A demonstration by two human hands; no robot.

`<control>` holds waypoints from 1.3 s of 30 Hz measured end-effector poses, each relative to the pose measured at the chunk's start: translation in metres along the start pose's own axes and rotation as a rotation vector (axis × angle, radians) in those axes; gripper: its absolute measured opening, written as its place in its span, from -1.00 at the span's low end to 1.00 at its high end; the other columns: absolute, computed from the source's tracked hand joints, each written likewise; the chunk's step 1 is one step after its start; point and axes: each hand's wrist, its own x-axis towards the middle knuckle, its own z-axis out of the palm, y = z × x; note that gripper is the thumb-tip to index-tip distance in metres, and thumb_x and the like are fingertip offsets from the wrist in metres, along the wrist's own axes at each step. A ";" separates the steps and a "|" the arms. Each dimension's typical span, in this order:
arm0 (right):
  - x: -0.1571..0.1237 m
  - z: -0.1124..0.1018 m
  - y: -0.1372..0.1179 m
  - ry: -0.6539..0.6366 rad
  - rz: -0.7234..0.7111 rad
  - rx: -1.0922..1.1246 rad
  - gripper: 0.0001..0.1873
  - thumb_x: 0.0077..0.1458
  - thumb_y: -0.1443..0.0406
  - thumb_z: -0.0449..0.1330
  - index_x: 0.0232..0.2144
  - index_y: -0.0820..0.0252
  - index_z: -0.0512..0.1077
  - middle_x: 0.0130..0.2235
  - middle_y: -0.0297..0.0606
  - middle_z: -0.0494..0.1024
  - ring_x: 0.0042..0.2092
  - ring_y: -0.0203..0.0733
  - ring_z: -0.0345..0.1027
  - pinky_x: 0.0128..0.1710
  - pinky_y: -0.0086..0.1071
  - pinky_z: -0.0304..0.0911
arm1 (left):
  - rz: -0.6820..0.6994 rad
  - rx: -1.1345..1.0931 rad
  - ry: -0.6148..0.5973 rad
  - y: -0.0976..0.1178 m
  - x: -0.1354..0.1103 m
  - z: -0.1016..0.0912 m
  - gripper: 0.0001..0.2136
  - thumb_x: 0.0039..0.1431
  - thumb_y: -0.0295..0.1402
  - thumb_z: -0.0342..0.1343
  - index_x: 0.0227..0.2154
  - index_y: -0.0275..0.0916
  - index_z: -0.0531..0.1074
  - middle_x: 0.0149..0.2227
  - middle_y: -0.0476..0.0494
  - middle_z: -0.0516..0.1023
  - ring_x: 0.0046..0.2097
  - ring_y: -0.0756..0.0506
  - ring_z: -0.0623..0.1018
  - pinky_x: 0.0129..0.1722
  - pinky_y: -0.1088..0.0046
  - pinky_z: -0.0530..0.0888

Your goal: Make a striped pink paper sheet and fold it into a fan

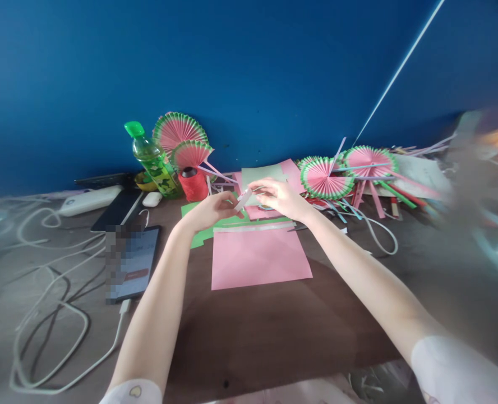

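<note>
Small pale piece (pixel 243 200), mid-frame
Left hand (pixel 216 212) grasps it; long axis slants toward upper right; right hand (pixel 281 198) just beside, grip unclear

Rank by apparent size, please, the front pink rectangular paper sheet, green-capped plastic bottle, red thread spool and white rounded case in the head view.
Largest to smallest:
pink sheet
bottle
thread spool
white case
</note>
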 end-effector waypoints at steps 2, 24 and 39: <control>0.001 0.001 0.001 0.001 -0.045 -0.032 -0.69 0.01 0.39 0.07 -0.15 0.18 0.39 -0.08 -0.17 0.37 -0.09 -0.18 0.35 -0.08 -0.22 0.31 | -0.010 0.002 -0.006 0.000 0.000 0.000 -0.82 0.01 -0.25 0.08 -0.39 -0.22 0.26 -0.32 -0.12 0.57 -0.19 -0.10 0.50 -0.13 0.31 0.32; -0.001 0.010 -0.005 0.005 -0.077 -0.101 -0.63 0.00 0.39 0.09 -0.08 0.16 0.36 0.02 -0.17 0.34 0.06 -0.18 0.24 0.09 -0.18 0.14 | -0.030 0.032 -0.075 0.001 0.001 0.002 -0.74 -0.03 -0.29 0.05 -0.23 -0.20 0.29 -0.30 -0.08 0.55 -0.19 -0.10 0.52 -0.17 0.35 0.38; 0.002 0.021 0.001 0.100 -0.011 0.046 -0.64 -0.01 0.26 0.18 -0.11 0.18 0.36 -0.03 -0.16 0.36 -0.06 -0.17 0.34 -0.01 -0.22 0.27 | 0.004 0.206 -0.148 0.004 0.004 0.010 -0.80 0.00 -0.24 0.03 -0.32 -0.19 0.42 -0.27 -0.05 0.50 -0.18 -0.11 0.46 -0.17 0.40 0.36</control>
